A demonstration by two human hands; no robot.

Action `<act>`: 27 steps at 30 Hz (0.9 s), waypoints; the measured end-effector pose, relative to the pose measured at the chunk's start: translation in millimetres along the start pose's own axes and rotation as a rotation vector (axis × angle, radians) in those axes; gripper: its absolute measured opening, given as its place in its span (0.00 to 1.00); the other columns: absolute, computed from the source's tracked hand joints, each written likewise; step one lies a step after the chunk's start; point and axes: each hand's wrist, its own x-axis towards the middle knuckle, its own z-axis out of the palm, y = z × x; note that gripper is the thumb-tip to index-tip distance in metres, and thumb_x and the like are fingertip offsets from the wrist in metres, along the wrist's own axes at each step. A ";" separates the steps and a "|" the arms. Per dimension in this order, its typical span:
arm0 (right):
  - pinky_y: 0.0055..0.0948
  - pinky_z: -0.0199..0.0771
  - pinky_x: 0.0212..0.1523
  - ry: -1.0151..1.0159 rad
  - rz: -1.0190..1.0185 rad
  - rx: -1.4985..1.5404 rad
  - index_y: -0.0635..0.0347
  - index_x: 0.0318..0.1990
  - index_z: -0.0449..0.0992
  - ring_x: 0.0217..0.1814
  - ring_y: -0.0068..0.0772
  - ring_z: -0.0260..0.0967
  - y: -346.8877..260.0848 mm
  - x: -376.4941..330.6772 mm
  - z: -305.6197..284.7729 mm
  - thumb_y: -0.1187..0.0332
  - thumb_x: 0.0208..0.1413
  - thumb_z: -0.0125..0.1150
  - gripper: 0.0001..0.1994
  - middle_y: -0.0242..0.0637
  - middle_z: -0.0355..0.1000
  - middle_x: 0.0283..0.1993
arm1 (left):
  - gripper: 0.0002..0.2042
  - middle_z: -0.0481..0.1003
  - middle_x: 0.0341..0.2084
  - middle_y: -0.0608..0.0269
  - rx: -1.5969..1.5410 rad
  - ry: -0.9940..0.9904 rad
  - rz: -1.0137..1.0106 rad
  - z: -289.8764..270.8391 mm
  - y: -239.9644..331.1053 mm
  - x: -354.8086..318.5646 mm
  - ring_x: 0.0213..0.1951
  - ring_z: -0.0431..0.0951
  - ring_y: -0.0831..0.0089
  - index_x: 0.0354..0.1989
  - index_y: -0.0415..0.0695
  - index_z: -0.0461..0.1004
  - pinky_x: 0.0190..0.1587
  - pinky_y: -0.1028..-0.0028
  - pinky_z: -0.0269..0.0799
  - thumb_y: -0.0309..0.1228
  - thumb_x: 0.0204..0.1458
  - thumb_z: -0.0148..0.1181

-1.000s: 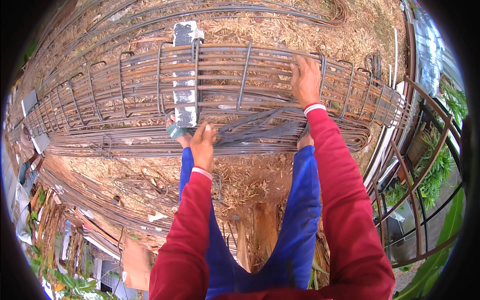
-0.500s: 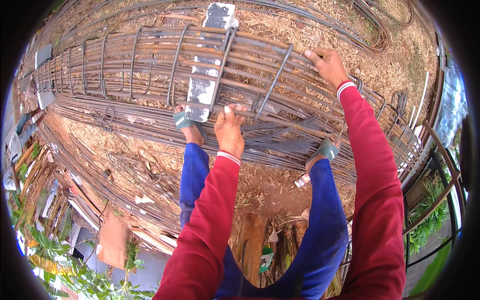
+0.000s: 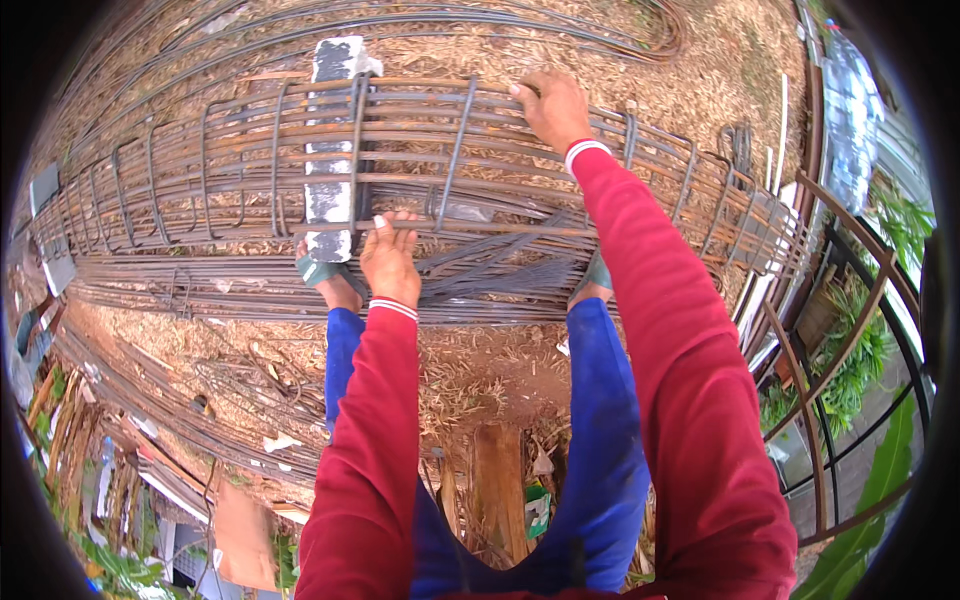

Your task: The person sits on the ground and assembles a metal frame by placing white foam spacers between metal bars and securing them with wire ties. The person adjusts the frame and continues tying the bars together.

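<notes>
A long cage of rusty rebar (image 3: 405, 156) stretches from left to right in front of me, ringed by several stirrups. My left hand (image 3: 390, 262) is closed round the near lower bar (image 3: 500, 230), thumb on top. At the far upper bar (image 3: 430, 84), my right hand (image 3: 556, 108) grips with thumb and curled fingers. One slanted stirrup (image 3: 457, 150) stands between my hands. Another stirrup (image 3: 358, 150) sits beside a black-and-white painted block (image 3: 336, 62) that crosses beneath the cage. Part of the far bar is hidden by my right hand.
Dark thin wires (image 3: 505, 262) lie beneath the cage, over a bundle of long bars (image 3: 230, 285). My sandalled feet (image 3: 318, 268) rest by these bars. Coiled rods (image 3: 660, 35) lie at the far side. A metal railing (image 3: 850, 260) stands at the right, scrap wood at the lower left.
The view has swung, so the cage, block and both hands appear farther left. Both hands keep their hold on the bars, and the slanted stirrup looks more upright.
</notes>
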 end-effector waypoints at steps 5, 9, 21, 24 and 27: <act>0.45 0.67 0.53 0.307 0.154 0.057 0.60 0.44 0.78 0.50 0.51 0.68 12.9 -78.2 -45.7 0.72 0.55 0.67 0.09 0.47 0.71 0.42 | 0.20 0.78 0.51 0.51 0.140 -0.035 -0.080 -11.4 19.0 -8.4 0.53 0.78 0.64 0.60 0.36 0.67 0.54 0.69 0.72 0.39 0.69 0.52; 0.48 0.68 0.53 0.205 0.514 -0.011 0.66 0.45 0.76 0.51 0.56 0.70 44.7 -133.4 -67.0 0.71 0.54 0.67 0.12 0.53 0.73 0.45 | 0.20 0.78 0.50 0.49 0.433 -0.098 -0.087 -39.4 42.6 -42.4 0.50 0.80 0.65 0.61 0.35 0.68 0.52 0.70 0.74 0.37 0.68 0.54; 0.49 0.70 0.46 0.143 0.645 0.212 0.66 0.38 0.75 0.43 0.57 0.73 30.6 -143.6 -32.0 0.73 0.53 0.66 0.08 0.52 0.76 0.36 | 0.23 0.69 0.56 0.41 1.733 -0.118 0.257 -212.3 130.7 -277.3 0.60 0.68 0.43 0.60 0.36 0.70 0.63 0.54 0.63 0.39 0.62 0.59; 0.50 0.70 0.43 0.213 0.663 0.262 0.66 0.37 0.76 0.40 0.58 0.74 9.1 -131.3 -20.8 0.74 0.53 0.66 0.07 0.53 0.75 0.36 | 0.24 0.68 0.56 0.39 1.781 -0.021 0.232 -221.9 113.0 -280.2 0.60 0.68 0.42 0.60 0.35 0.69 0.63 0.53 0.62 0.41 0.62 0.58; 0.50 0.70 0.45 0.139 0.624 0.276 0.65 0.37 0.76 0.41 0.58 0.73 -6.4 -125.1 -10.8 0.74 0.53 0.67 0.07 0.54 0.75 0.36 | 0.25 0.67 0.55 0.40 1.876 0.029 0.169 -223.9 94.0 -266.5 0.60 0.67 0.43 0.60 0.36 0.69 0.64 0.51 0.62 0.43 0.62 0.59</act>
